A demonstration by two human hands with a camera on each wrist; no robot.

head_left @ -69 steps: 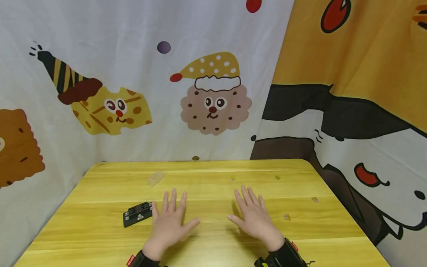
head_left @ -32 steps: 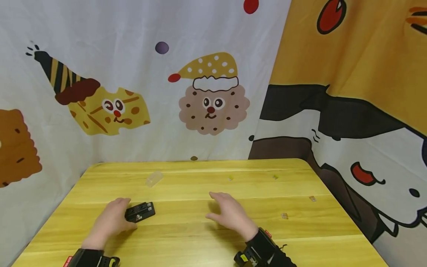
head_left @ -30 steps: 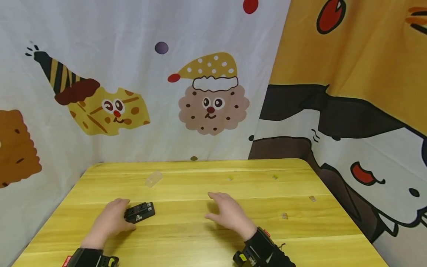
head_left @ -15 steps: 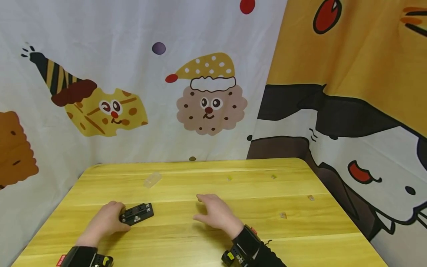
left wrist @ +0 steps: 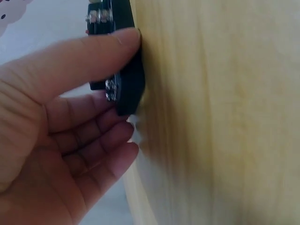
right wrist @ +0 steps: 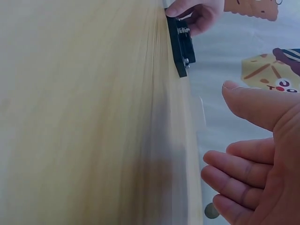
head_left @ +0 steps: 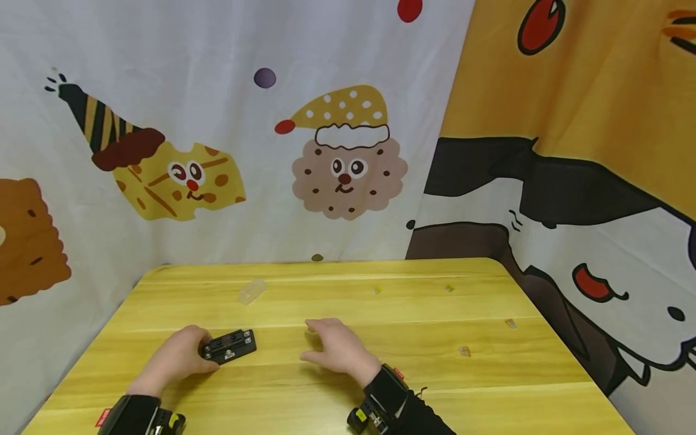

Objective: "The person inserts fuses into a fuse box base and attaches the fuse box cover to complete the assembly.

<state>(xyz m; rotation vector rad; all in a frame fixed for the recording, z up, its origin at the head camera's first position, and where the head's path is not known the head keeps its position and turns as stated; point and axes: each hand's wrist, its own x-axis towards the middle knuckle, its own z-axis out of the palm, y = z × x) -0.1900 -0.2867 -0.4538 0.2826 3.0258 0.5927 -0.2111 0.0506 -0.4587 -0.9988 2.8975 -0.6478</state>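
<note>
A black oblong block with metal screw terminals (head_left: 231, 345) lies on the left part of the table. My left hand (head_left: 179, 355) pinches its left end, the thumb along the near side and the index finger on the far side. In the left wrist view the thumb covers part of the block (left wrist: 130, 86), while the other fingers curve loosely below it. To the right of the block, my right hand (head_left: 342, 349) hovers over the table with nothing in it. Its thumb and fingers are apart and point toward the block, as the right wrist view shows.
A clear plastic piece (head_left: 252, 291) lies behind the block on the wooden table (head_left: 304, 399). Small transparent bits, such as one near the right side (head_left: 464, 351), are scattered to the right and back. A printed curtain (head_left: 217, 36) hangs behind the table's far edge.
My left hand, spread flat earlier, has gone to the block's left end and now grips it. My right hand has moved left toward the block, its fingers no longer spread.
</note>
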